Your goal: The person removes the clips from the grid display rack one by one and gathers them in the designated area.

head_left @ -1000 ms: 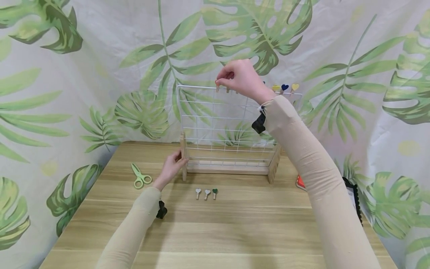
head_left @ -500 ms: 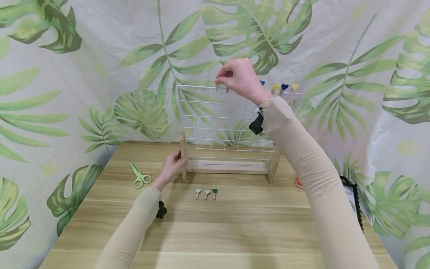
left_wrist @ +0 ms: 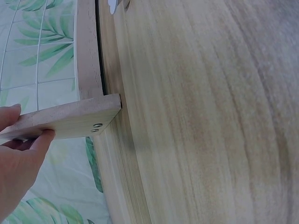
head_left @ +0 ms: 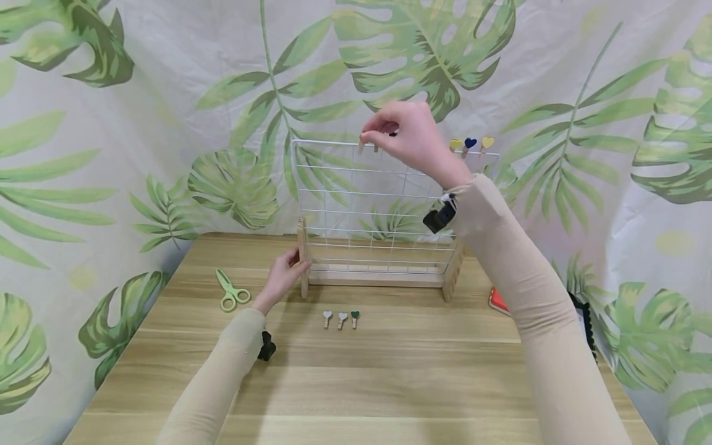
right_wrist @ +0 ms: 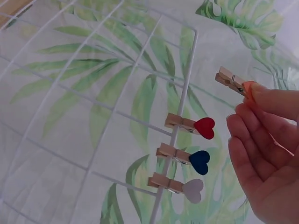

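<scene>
on the left of the wooden table lie green scissors, flat and apart from everything else. just right of them the left hand holds the left wooden foot of the wire grid stand; in the left wrist view the thumb lies under the foot and the fingers over it, pinching it lightly, the forearm stretched forward low above the table. in front of the stand three small heart pegs lie in a row on the table, well apart from both hands. above them the right hand is raised to the top wire of the grid, wrist bent, arm reaching up and forward. its thumb and forefinger pinch an orange-headed wooden peg by the head, the peg's wooden jaws pointing at the wire but not on it; the other fingers are loosely curled below. just beside it, on the same wire, sit a red heart peg, a blue heart peg and a white heart peg. further right on the top wire, three more pegs are clipped.
</scene>
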`<state>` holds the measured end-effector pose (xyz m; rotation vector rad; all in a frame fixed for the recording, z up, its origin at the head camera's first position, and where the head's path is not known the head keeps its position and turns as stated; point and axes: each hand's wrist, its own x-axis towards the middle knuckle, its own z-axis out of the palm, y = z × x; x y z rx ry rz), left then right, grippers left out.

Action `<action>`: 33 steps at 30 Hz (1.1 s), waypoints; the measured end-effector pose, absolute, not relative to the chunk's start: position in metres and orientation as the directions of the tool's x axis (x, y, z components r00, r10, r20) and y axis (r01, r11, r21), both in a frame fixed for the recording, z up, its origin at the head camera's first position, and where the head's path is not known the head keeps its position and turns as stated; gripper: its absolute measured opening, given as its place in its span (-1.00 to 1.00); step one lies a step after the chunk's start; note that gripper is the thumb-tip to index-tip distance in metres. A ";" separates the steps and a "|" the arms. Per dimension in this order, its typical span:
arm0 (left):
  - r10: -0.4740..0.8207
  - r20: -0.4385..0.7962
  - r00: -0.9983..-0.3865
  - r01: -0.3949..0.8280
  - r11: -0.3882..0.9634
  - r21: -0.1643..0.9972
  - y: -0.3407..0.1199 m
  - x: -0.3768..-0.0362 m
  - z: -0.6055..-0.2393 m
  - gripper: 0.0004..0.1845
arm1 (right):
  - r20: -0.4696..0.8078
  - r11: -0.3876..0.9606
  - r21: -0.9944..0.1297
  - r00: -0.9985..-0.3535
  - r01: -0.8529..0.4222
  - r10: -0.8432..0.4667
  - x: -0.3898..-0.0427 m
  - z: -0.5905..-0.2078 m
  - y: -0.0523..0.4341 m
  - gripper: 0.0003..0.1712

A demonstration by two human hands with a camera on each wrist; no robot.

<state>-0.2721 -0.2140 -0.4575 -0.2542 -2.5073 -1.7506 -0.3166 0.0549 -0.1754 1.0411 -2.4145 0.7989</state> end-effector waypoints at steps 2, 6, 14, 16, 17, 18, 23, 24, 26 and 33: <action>0.092 0.157 -0.983 0.179 0.338 0.924 -0.213 -0.272 -0.458 -0.42 | 0.566 0.543 -0.324 -0.619 -0.775 -0.545 -0.312 -0.185 0.060 -0.85; 0.090 0.155 -0.984 0.176 0.337 0.925 -0.212 -0.272 -0.458 -0.41 | 0.582 0.498 -0.296 -0.567 -0.815 -0.583 -0.306 -0.212 0.068 -0.89; 0.091 0.138 -0.986 0.161 0.329 0.931 -0.215 -0.274 -0.460 -0.38 | 0.474 0.487 -0.347 -0.598 -0.802 -0.647 -0.299 -0.292 0.084 -0.88; 0.088 0.130 -0.988 0.152 0.331 0.931 -0.215 -0.273 -0.459 -0.38 | 0.433 0.493 -0.365 -0.613 -0.789 -0.661 -0.298 -0.314 0.086 -0.89; 0.086 0.126 -0.988 0.148 0.329 0.933 -0.215 -0.273 -0.458 -0.38 | 0.415 0.498 -0.367 -0.618 -0.785 -0.668 -0.297 -0.325 0.087 -0.89; 0.085 0.125 -0.989 0.146 0.329 0.933 -0.216 -0.273 -0.458 -0.38 | 0.399 0.505 -0.373 -0.626 -0.779 -0.671 -0.296 -0.335 0.089 -0.90; 0.087 0.124 -0.988 0.146 0.324 0.935 -0.215 -0.274 -0.456 -0.38 | 0.328 0.520 -0.408 -0.652 -0.750 -0.683 -0.292 -0.382 0.092 -0.92; 0.087 0.126 -0.988 0.148 0.324 0.934 -0.215 -0.274 -0.456 -0.38 | 0.310 0.523 -0.423 -0.661 -0.740 -0.684 -0.292 -0.391 0.091 -0.92; 0.088 0.126 -0.988 0.148 0.324 0.935 -0.214 -0.275 -0.456 -0.39 | 0.269 0.533 -0.451 -0.678 -0.716 -0.684 -0.289 -0.407 0.090 -0.92; 0.089 0.124 -0.988 0.146 0.331 0.932 -0.213 -0.274 -0.456 -0.40 | 0.111 0.571 -0.507 -0.706 -0.646 -0.699 -0.282 -0.460 0.085 -0.90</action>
